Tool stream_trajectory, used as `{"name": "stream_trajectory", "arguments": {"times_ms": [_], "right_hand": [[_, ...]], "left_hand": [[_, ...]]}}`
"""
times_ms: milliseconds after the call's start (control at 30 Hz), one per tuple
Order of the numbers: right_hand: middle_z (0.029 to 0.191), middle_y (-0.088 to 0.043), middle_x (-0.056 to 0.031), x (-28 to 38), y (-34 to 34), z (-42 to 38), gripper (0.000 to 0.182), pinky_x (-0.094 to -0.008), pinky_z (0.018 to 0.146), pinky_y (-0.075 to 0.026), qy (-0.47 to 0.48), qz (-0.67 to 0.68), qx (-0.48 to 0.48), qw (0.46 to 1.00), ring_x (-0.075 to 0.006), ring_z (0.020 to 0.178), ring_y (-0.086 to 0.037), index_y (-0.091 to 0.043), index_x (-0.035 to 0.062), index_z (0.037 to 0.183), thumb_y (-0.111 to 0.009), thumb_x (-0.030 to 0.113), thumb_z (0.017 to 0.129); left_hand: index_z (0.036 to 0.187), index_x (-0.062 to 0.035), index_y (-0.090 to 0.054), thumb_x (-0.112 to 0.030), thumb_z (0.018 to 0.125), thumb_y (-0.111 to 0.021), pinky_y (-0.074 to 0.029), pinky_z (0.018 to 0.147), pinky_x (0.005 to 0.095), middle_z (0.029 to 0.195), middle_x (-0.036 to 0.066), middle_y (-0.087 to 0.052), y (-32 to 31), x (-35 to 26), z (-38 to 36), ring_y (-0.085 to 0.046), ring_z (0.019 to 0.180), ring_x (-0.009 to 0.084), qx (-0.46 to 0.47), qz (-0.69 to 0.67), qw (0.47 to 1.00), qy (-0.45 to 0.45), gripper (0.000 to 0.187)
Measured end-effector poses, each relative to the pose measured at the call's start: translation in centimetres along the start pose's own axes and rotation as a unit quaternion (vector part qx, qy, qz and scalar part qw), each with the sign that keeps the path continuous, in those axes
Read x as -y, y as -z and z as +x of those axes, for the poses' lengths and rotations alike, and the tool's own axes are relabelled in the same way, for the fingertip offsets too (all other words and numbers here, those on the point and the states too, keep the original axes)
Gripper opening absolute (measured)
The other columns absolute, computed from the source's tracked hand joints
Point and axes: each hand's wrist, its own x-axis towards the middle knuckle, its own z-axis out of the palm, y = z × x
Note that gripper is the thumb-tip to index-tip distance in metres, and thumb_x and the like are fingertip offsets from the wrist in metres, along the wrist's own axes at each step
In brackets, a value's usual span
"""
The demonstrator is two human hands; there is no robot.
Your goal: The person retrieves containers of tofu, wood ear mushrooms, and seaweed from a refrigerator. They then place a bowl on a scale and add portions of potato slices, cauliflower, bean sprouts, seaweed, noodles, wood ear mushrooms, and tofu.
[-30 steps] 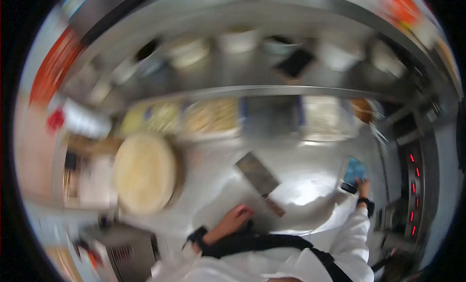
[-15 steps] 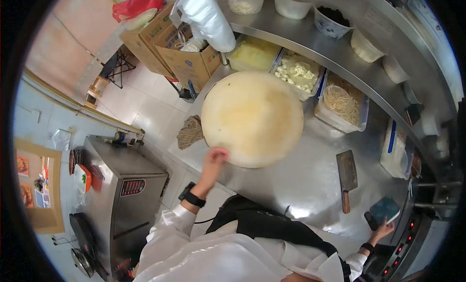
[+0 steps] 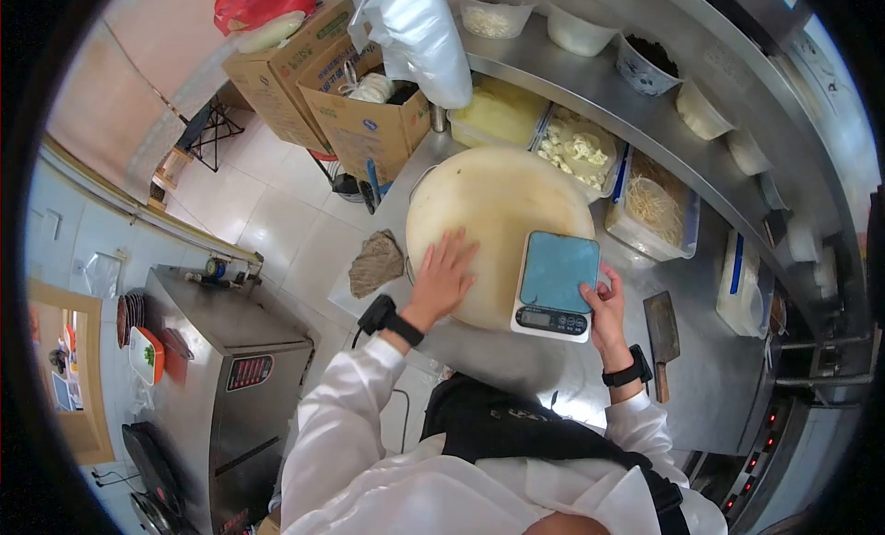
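My right hand (image 3: 605, 306) grips the right edge of a kitchen scale (image 3: 559, 275), thumb on top. The scale has a blue-green plate, a white body and a dark panel with buttons and a display. It overlaps the right side of a large round chopping block (image 3: 489, 189) in this view. Fingers spread, my left hand (image 3: 442, 279) lies over the near left part of the block. A crumpled brown cloth (image 3: 376, 264) sits left of the block. To the right, a cleaver (image 3: 661, 337) rests on the steel table, handle toward me.
Behind the block stand tubs of yellowish food (image 3: 498, 113), cauliflower (image 3: 576, 151) and bean sprouts (image 3: 655, 206). A steel shelf (image 3: 590, 79) above them holds several bowls. Cardboard boxes (image 3: 364, 120) and a hanging roll of plastic bags (image 3: 419, 47) are at the back left.
My right hand has brought the scale from the far right of the table to the block. My left hand has moved from the block's edge onto it, fingers spreading.
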Motion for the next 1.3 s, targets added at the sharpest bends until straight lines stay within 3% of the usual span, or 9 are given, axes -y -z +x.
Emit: {"name": "stream_trajectory", "arguments": {"times_ms": [233, 400, 433, 533, 833, 900, 933, 967, 1300], "right_hand": [[0.094, -0.057, -0.0077, -0.3, 1.9, -1.1, 0.048, -0.0276, 0.078, -0.045, 0.038, 0.005, -0.065, 0.997, -0.0144, 0.086, -0.054, -0.038, 0.0079, 0.121, -0.061, 0.003, 0.079], [0.094, -0.054, -0.0053, 3.5, 2.8, -1.4, 0.045, -0.0273, 0.079, -0.044, 0.085, 0.04, -0.156, 0.983, -0.0131, 0.085, -0.052, -0.041, 0.0073, 0.119, -0.062, 0.007, 0.08], [0.094, -0.054, -0.0053, 3.8, 2.6, -0.6, 0.045, -0.0273, 0.079, -0.044, 0.091, 0.039, -0.166, 0.981, -0.0131, 0.085, -0.052, -0.041, 0.0073, 0.119, -0.062, 0.007, 0.08], [0.09, -0.05, -0.0028, 1.8, 3.4, 2.1, 0.049, -0.0269, 0.071, -0.044, 0.144, -0.134, -0.152, 0.969, -0.0118, 0.08, -0.048, -0.044, 0.0059, 0.117, -0.067, 0.007, 0.073], [0.085, -0.053, -0.0063, -6.3, -4.3, 7.6, 0.031, -0.0302, 0.075, -0.044, 0.121, -0.145, -0.071, 0.979, -0.0149, 0.084, -0.052, -0.044, 0.004, 0.109, -0.059, 0.014, 0.084], [0.086, -0.055, -0.007, 0.3, 0.2, 7.8, 0.017, -0.0305, 0.077, -0.043, 0.301, -0.656, -0.023, 0.692, -0.0165, 0.087, -0.053, -0.053, 0.0031, 0.096, -0.055, 0.015, 0.085], [0.089, -0.058, -0.0067, 3.5, 4.1, 8.3, 0.014, -0.0298, 0.075, -0.043, 0.143, -0.274, 0.003, 0.951, -0.0166, 0.088, -0.053, -0.058, 0.0033, 0.085, -0.053, 0.017, 0.085], [0.088, -0.059, -0.007, 4.3, 9.0, 10.6, 0.016, -0.0294, 0.073, -0.044, 0.193, -0.226, -0.003, 0.955, -0.0155, 0.084, -0.054, -0.058, 0.0033, 0.086, -0.052, 0.018, 0.085], [0.084, -0.053, -0.0155, 36.2, 48.0, 14.9, 0.016, -0.0403, 0.073, -0.043, 0.424, -0.603, -0.455, 0.499, -0.0319, 0.078, -0.052, -0.057, 0.0056, 0.094, -0.056, 0.016, 0.081]], "left_hand": [[0.134, -0.0041, -0.03, -0.039, 0.08, -0.054, -0.02, 0.104, 0.0454, 0.142, 0.016, -0.021, -3.2, 5.9, 12.0, -0.018, 0.132, 0.0325, -0.114, 0.0, 0.987, 0.111, 0.068], [0.121, -0.0064, -0.045, -0.023, 0.079, -0.054, -0.041, 0.086, 0.042, 0.102, 0.022, -0.058, -0.8, -8.4, 9.5, -0.055, 0.097, 0.033, 0.194, -0.378, 0.889, -0.173, 0.046], [0.117, -0.0046, -0.048, -0.024, 0.08, -0.056, -0.04, 0.088, 0.041, 0.103, 0.022, -0.057, -10.9, -11.3, 6.1, -0.054, 0.099, 0.032, 0.237, -0.578, 0.754, -0.203, 0.043], [0.117, -0.0065, -0.05, -0.013, 0.083, -0.054, -0.035, 0.097, 0.0406, 0.129, 0.016, -0.042, -8.1, -13.8, -2.8, -0.044, 0.115, 0.0335, 0.167, -0.472, 0.78, -0.376, 0.035], [0.109, -0.0039, -0.055, -0.004, 0.081, -0.054, -0.042, 0.087, 0.0323, 0.1, 0.011, -0.06, 0.3, -8.9, -3.0, -0.056, 0.099, 0.0235, 0.162, -0.406, 0.899, -0.031, 0.028], [0.099, -0.0034, -0.059, 0.005, 0.075, -0.049, -0.045, 0.079, 0.032, 0.1, 0.013, -0.059, 1.6, -10.3, -2.1, -0.056, 0.093, 0.0273, 0.074, -0.403, 0.911, 0.041, 0.026], [0.099, -0.0034, -0.059, 0.005, 0.075, -0.049, -0.045, 0.079, 0.032, 0.1, 0.013, -0.059, 2.0, -11.2, -1.7, -0.056, 0.093, 0.0273, 0.079, -0.401, 0.912, 0.034, 0.026], [0.098, -0.003, -0.059, 0.003, 0.077, -0.048, -0.045, 0.077, 0.0311, 0.1, 0.012, -0.059, 2.3, -12.2, -1.2, -0.056, 0.093, 0.0254, 0.074, -0.4, 0.911, 0.061, 0.024], [0.105, 0.0007, -0.057, -0.007, 0.09, -0.046, -0.04, 0.087, 0.0336, 0.105, 0.016, -0.058, 1.8, -26.6, 2.6, -0.054, 0.101, 0.0273, 0.137, -0.379, 0.908, 0.114, 0.02]]}}
